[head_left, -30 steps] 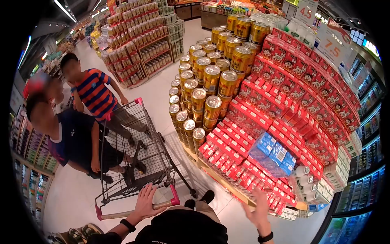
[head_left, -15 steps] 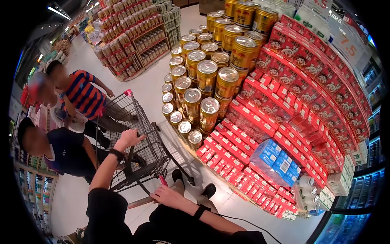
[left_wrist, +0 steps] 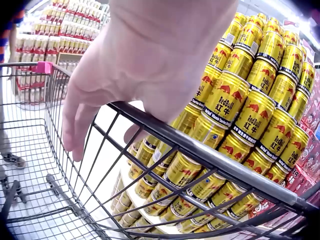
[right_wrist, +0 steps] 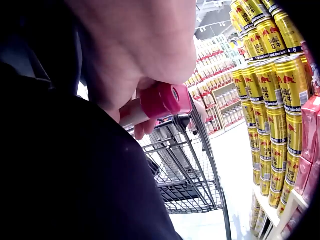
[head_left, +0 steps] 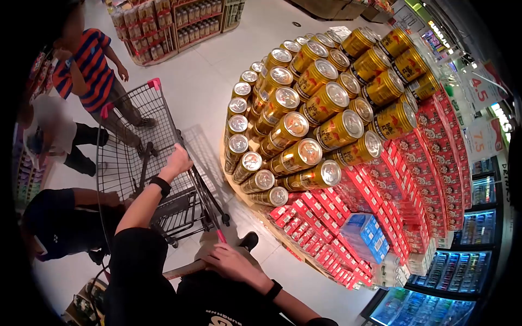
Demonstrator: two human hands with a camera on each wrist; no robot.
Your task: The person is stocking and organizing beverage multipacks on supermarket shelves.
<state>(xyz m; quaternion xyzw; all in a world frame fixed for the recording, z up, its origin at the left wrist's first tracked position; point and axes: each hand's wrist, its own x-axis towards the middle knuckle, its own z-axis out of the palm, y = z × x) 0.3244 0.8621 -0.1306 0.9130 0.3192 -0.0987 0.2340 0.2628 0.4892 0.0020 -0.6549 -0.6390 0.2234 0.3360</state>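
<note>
In the head view my left hand (head_left: 176, 161) is on the right side rim of a wire shopping cart (head_left: 132, 93). The left wrist view has the fingers draped over the dark top rail (left_wrist: 172, 134) into the basket, with the thumb on the outer side. My right hand (head_left: 231, 262) holds the cart's handle (head_left: 182, 270) close to its right end. Seen from the right wrist, that hand curls round the bar beside a pink end cap (right_wrist: 162, 100). No goods show in the cart's basket.
Stacked gold Red Bull cans (head_left: 310, 152) and red drink cartons (head_left: 405, 179) fill a display right of the cart. A blue pack (head_left: 365, 236) lies on the cartons. People stand left of the cart, one in a striped shirt (head_left: 92, 65). Lit fridges (head_left: 451, 271) line the far right.
My left hand has gone from the handle to the cart's side rim. The right hand, earlier raised in the air, has come onto the handle. The head view has shifted and tilted.
</note>
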